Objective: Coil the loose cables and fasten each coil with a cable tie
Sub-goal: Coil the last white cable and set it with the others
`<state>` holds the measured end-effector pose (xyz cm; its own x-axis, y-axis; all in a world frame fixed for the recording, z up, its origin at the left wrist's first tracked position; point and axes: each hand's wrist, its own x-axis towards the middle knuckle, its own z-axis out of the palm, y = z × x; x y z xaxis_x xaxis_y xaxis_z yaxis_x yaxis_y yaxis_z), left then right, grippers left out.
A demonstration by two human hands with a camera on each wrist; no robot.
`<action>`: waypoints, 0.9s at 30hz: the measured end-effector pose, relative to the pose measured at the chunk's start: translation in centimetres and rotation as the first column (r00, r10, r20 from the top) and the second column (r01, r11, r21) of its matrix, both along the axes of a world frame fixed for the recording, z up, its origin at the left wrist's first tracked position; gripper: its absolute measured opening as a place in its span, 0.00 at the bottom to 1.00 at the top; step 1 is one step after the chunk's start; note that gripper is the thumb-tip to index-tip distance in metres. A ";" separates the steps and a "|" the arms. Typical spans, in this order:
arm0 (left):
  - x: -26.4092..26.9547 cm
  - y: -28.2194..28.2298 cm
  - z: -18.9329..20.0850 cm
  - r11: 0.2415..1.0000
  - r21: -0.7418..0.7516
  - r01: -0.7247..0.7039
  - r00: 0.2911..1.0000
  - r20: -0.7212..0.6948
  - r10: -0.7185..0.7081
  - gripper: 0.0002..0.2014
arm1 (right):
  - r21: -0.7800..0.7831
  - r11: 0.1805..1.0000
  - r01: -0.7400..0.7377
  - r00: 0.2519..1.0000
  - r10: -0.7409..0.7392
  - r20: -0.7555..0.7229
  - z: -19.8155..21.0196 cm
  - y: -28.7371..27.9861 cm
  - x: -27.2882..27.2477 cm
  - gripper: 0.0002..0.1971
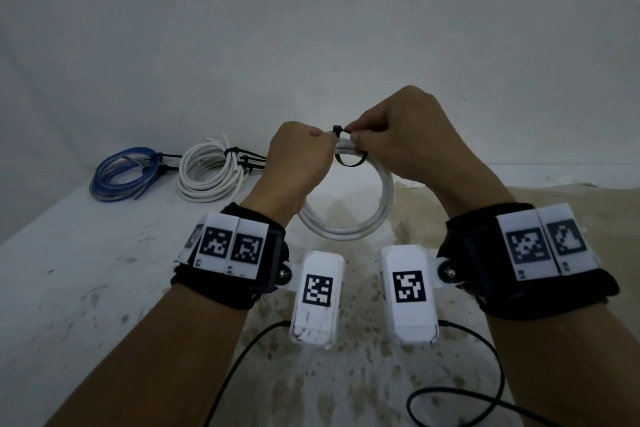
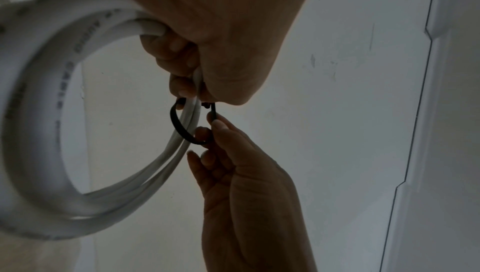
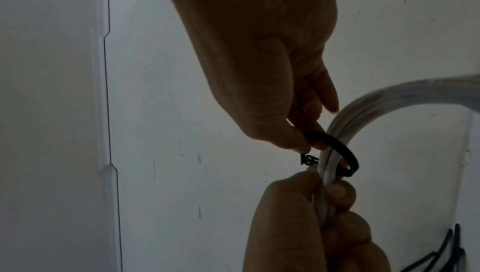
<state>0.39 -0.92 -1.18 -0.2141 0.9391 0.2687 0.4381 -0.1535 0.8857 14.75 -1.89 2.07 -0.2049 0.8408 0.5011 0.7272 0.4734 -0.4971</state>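
the left hand (image 1: 298, 159) is curled round the top of a coil of thick white cable (image 1: 349, 222), holding it up above the middle of the bench (image 1: 69, 270) so that the coil hangs down between the two wrists. in the left wrist view the fingers (image 2: 182, 87) wrap over the bundled turns, which show faint printed lettering along the sheath.

a black cable tie (image 1: 348, 161) loops loosely round the turns just beside the left hand's grip, with clear space between the loop and the cable. the tie's small square head (image 1: 337, 130) sits on top of the coil, between the two hands. the right hand (image 1: 405, 135) pinches the tie's strip between thumb and forefinger right next to that head; the other fingers are curled below, near the cable. in the right wrist view the strip runs from the pinch, round behind the white turns and back to the head (image 3: 309, 160).

toward the far left edge of the bench lie two coils side by side and close together: a blue one (image 1: 124, 173) nearest the corner and a thinner white one (image 1: 211, 173) to its right. each has black ties round it, with the long tails sticking out to the right.

a thin black lead (image 1: 460, 399) loops over the near part of the bench below the right wrist.
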 end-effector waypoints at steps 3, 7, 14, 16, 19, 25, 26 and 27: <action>-0.1 0.1 -0.1 1.000 -0.012 0.001 1.000 0.005 -0.001 0.18 | -0.013 1.000 0.001 1.000 -0.001 0.011 0.1 -0.1 0.0 0.10; -0.2 0.1 -0.2 1.000 0.025 0.016 0.999 -0.039 -0.015 0.18 | 0.000 0.999 0.042 0.999 -0.042 -0.018 0.1 -0.1 -0.1 0.10; 0.1 -0.2 -0.5 0.988 0.128 0.088 0.913 -0.407 -0.028 0.17 | -0.027 0.997 0.076 0.997 -0.076 -0.019 0.1 0.0 0.0 0.09; 0.2 -0.2 -0.5 0.981 0.152 0.118 0.880 -0.474 -0.033 0.15 | -0.043 0.994 0.100 0.995 -0.101 -0.007 0.1 0.1 0.0 0.08; 0.5 -0.3 -0.6 0.961 0.210 0.178 0.840 -0.541 -0.037 0.16 | -0.047 0.990 0.134 0.991 -0.135 -0.012 0.0 0.3 0.0 0.03; 0.3 -0.3 -0.3 0.917 0.303 0.260 0.875 -0.475 -0.091 0.15 | -0.202 0.975 0.096 0.948 -0.152 -0.281 -0.3 0.4 0.1 0.10; 0.3 -0.3 -0.2 0.913 0.308 0.266 0.883 -0.459 -0.103 0.15 | -0.251 0.965 0.072 0.934 -0.154 -0.324 -0.1 0.3 0.0 0.13; 0.4 -0.3 -0.1 0.911 0.309 0.274 0.883 -0.456 -0.110 0.15 | -0.302 0.953 0.037 0.915 -0.153 -0.372 0.1 0.2 0.1 0.16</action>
